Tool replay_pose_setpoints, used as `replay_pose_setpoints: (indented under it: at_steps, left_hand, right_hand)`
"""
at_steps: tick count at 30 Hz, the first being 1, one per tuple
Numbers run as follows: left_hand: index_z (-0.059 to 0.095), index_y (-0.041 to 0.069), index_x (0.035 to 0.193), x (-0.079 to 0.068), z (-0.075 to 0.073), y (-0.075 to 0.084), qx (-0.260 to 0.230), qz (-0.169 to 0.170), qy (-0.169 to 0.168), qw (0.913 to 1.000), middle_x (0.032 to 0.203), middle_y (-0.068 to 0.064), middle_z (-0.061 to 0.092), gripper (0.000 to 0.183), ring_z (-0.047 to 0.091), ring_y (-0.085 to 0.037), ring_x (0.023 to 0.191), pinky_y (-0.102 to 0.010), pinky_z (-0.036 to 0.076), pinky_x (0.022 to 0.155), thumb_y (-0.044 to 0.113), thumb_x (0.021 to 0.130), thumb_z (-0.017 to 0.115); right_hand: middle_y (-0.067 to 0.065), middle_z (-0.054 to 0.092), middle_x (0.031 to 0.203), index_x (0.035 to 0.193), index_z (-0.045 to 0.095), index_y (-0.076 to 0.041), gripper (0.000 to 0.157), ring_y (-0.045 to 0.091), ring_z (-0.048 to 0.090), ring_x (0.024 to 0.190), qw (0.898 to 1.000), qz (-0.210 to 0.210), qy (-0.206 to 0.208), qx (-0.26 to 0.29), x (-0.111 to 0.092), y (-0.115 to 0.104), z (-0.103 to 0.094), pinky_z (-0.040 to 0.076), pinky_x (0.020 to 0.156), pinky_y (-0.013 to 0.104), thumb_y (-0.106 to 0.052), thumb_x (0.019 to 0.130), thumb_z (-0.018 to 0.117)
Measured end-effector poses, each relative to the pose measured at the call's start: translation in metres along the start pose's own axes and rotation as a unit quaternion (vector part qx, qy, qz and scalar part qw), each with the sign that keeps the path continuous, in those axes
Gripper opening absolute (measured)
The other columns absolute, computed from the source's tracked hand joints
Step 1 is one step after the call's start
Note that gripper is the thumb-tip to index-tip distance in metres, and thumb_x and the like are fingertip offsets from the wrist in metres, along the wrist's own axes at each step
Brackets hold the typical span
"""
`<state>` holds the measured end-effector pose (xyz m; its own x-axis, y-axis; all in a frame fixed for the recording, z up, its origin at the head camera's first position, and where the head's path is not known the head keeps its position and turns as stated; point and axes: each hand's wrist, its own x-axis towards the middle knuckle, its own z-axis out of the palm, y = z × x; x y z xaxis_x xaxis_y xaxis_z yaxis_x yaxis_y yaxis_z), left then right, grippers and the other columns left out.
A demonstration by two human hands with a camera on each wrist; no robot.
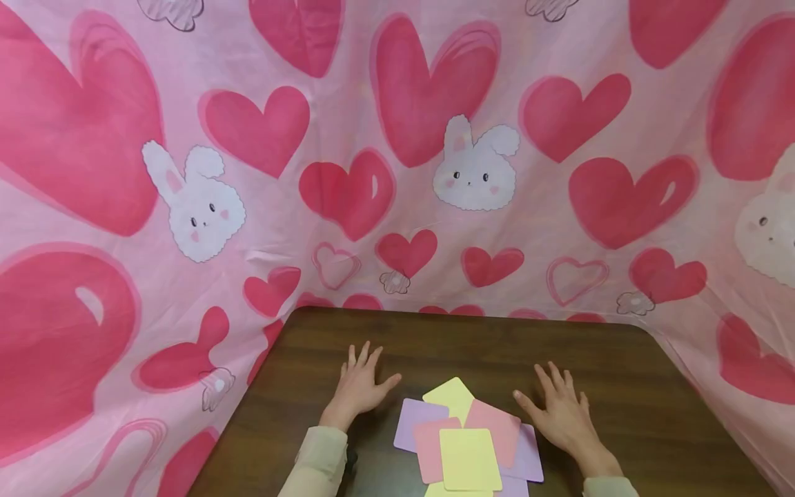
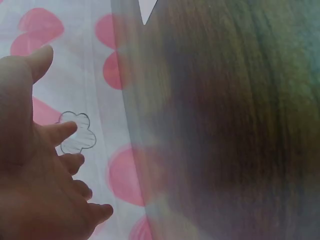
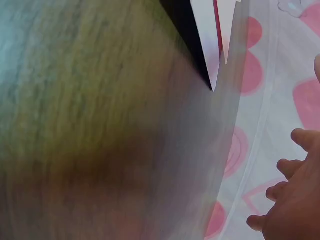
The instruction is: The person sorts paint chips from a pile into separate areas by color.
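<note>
A loose, overlapping pile of yellow, pink and purple cards lies between my hands in the head view. On top is a yellow card (image 1: 470, 460), with a pink card (image 1: 497, 424) and a purple card (image 1: 421, 417) partly under others. My left hand (image 1: 359, 388) is left of the pile, fingers spread, holding nothing. To the right of the cards, my right hand (image 1: 564, 417) also has spread fingers and nothing in it. Both hands stay apart from the cards. The left wrist view catches one pale card corner (image 2: 147, 10); the right wrist view shows card edges (image 3: 206, 40).
The dark wooden table (image 1: 435, 345) has rounded far corners. Behind it and along both sides hangs a pink cloth (image 1: 422, 207) printed with hearts and white rabbits. A small dark object (image 1: 351, 461) sits by my left wrist.
</note>
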<state>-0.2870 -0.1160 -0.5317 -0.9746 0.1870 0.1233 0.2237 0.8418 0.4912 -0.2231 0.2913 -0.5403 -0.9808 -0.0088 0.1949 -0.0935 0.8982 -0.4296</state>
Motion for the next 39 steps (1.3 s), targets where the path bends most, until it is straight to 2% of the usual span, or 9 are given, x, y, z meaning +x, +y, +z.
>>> replay_pose_setpoints:
  at_steps: [3, 7, 11, 17, 20, 23, 29, 32, 39]
  left_hand:
    - [0.043, 0.012, 0.153, 0.000, -0.002, 0.002, -0.012, 0.003, -0.018, 0.9998, 0.163, -0.019, 0.028, 0.085, 0.012, -0.051, 0.150, -0.071, 0.020, 0.112, 0.067, 0.090, 0.058]
    - [0.046, 0.011, 0.151, -0.001, -0.015, 0.010, -0.041, 0.012, -0.062, 0.9971, 0.157, -0.018, 0.040, 0.083, 0.025, -0.051, 0.147, -0.071, 0.027, 0.110, 0.065, 0.090, 0.061]
    - [0.050, 0.012, 0.149, -0.011, -0.018, 0.020, -0.044, 0.030, -0.104, 0.9931, 0.150, -0.011, 0.051, 0.082, 0.044, -0.040, 0.140, -0.061, 0.038, 0.108, 0.061, 0.085, 0.070]
    - [0.059, 0.013, 0.140, -0.034, 0.001, 0.046, -0.019, 0.124, -0.125, 0.9842, 0.136, -0.004, 0.064, 0.078, 0.060, -0.024, 0.122, -0.046, 0.048, 0.102, 0.055, 0.079, 0.081]
    - [0.063, 0.016, 0.137, -0.043, 0.013, 0.061, -0.010, 0.173, -0.122, 0.9773, 0.130, 0.001, 0.067, 0.072, 0.061, -0.020, 0.118, -0.040, 0.050, 0.099, 0.052, 0.078, 0.083]
    - [0.064, 0.020, 0.135, -0.052, 0.024, 0.074, 0.012, 0.188, -0.124, 0.9742, 0.129, 0.004, 0.066, 0.070, 0.060, -0.021, 0.119, -0.045, 0.051, 0.095, 0.053, 0.077, 0.084]
    - [0.058, 0.022, 0.140, -0.067, 0.039, 0.087, 0.078, 0.162, -0.145, 0.9729, 0.148, -0.009, 0.051, 0.085, 0.042, -0.048, 0.137, -0.069, 0.037, 0.101, 0.061, 0.070, 0.084]
    - [0.054, 0.023, 0.142, -0.072, 0.046, 0.089, 0.107, 0.149, -0.151, 0.9714, 0.153, -0.012, 0.045, 0.093, 0.033, -0.054, 0.140, -0.071, 0.031, 0.105, 0.065, 0.065, 0.085]
    - [0.058, 0.021, 0.135, -0.075, 0.055, 0.086, 0.138, 0.148, -0.135, 0.9701, 0.153, -0.017, 0.043, 0.092, 0.031, -0.056, 0.140, -0.073, 0.032, 0.103, 0.068, 0.061, 0.085]
  right_hand:
    - [0.029, 0.021, 0.161, 0.156, 0.033, -0.004, 0.088, 0.060, 0.014, 0.144, 1.000, -0.007, -0.004, 0.003, -0.001, -0.004, -0.001, 0.012, 0.098, 0.085, -0.066, 0.096, 0.052]
    - [0.028, 0.022, 0.161, 0.156, 0.033, -0.005, 0.084, 0.060, 0.015, 0.144, 0.999, -0.042, -0.002, 0.026, 0.000, -0.020, -0.004, 0.016, 0.098, 0.084, -0.059, 0.096, 0.057]
    - [0.025, 0.030, 0.160, 0.154, 0.037, -0.005, 0.084, 0.060, 0.020, 0.143, 0.994, -0.093, -0.011, 0.058, -0.004, -0.044, -0.002, 0.022, 0.098, 0.083, -0.055, 0.093, 0.066]
    - [0.020, 0.039, 0.157, 0.153, 0.040, -0.003, 0.096, 0.054, 0.027, 0.144, 0.982, -0.146, -0.081, 0.088, -0.018, -0.066, 0.006, 0.027, 0.099, 0.080, -0.052, 0.081, 0.081]
    - [0.021, 0.044, 0.154, 0.147, 0.047, 0.001, 0.093, 0.055, 0.029, 0.143, 0.976, -0.156, -0.122, 0.089, -0.025, -0.068, 0.006, 0.024, 0.101, 0.080, -0.044, 0.076, 0.086]
    - [0.022, 0.049, 0.149, 0.140, 0.053, 0.005, 0.087, 0.056, 0.030, 0.141, 0.971, -0.162, -0.155, 0.085, -0.032, -0.068, 0.007, 0.022, 0.101, 0.080, -0.035, 0.071, 0.089]
    - [0.021, 0.049, 0.148, 0.138, 0.055, 0.003, 0.086, 0.054, 0.032, 0.142, 0.963, -0.172, -0.194, 0.072, -0.042, -0.067, 0.017, 0.021, 0.101, 0.081, -0.034, 0.068, 0.090]
    - [0.020, 0.050, 0.148, 0.138, 0.056, 0.000, 0.088, 0.053, 0.033, 0.142, 0.962, -0.175, -0.199, 0.064, -0.046, -0.066, 0.024, 0.021, 0.100, 0.082, -0.036, 0.066, 0.091]
    - [0.020, 0.053, 0.144, 0.134, 0.059, -0.001, 0.087, 0.053, 0.038, 0.138, 0.964, -0.184, -0.188, 0.048, -0.047, -0.066, 0.028, 0.024, 0.099, 0.081, -0.033, 0.062, 0.094]
